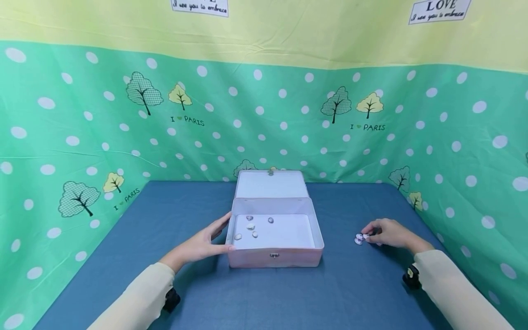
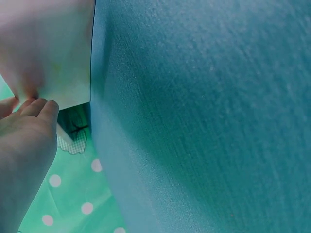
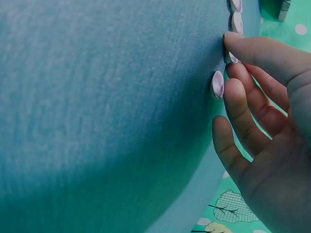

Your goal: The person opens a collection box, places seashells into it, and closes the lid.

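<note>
In the head view, an open pale pink box (image 1: 274, 258) with a metal clasp stands mid-table, its lid (image 1: 270, 184) tipped back. Several small shiny oval pieces lie inside, among them a darker one (image 1: 270, 220). My left hand (image 1: 202, 245) touches the box's left side with fairly straight fingers, the thumb at the front corner. In the left wrist view its fingertips (image 2: 47, 110) rest against the box wall. To the box's right, my right hand (image 1: 389, 233) pinches a small white-and-purple oval piece (image 3: 233, 58) between thumb and forefinger. Similar pieces (image 1: 358, 241) lie beside its fingertips.
A dark blue cloth (image 1: 288, 298) covers the table. Behind and at the sides hangs a green and yellow curtain (image 1: 264, 123) with white dots and printed trees. Each wrist wears a black device, such as the one on the right (image 1: 411, 277).
</note>
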Tool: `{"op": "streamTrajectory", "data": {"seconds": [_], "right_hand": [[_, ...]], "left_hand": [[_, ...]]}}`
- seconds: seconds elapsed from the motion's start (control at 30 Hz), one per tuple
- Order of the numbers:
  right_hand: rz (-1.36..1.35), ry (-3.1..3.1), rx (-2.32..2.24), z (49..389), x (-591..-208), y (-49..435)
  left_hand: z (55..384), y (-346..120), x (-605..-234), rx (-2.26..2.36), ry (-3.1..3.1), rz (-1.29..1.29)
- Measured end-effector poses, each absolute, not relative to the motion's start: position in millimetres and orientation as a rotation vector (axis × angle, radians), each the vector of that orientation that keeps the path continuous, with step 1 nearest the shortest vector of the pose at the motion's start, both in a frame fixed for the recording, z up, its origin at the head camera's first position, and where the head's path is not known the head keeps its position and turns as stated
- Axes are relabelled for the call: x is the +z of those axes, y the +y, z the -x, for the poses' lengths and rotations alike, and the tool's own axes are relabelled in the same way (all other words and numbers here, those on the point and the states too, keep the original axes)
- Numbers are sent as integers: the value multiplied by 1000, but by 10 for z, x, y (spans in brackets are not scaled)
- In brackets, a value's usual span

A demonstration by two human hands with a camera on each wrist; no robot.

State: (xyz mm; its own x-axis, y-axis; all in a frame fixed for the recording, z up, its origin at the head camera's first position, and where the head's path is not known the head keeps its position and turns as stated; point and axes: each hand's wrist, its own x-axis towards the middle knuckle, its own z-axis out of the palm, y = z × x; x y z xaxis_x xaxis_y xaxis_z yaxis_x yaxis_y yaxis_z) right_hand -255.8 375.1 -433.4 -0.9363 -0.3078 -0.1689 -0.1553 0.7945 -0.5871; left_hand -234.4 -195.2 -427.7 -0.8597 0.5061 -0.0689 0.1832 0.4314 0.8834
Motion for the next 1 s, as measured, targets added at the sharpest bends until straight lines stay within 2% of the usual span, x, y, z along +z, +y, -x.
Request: {"op": "streamTrajectory", "data": {"seconds": [0.57, 1.0], "right_hand": [[378, 2760, -836, 2544, -4293, 3759], [453, 2811, -816, 2589, -4026, 3700]], "left_hand": [[2344, -1945, -4273, 1396, 2366, -586], [2340, -1950, -4264, 1399, 2360, -596]]}}
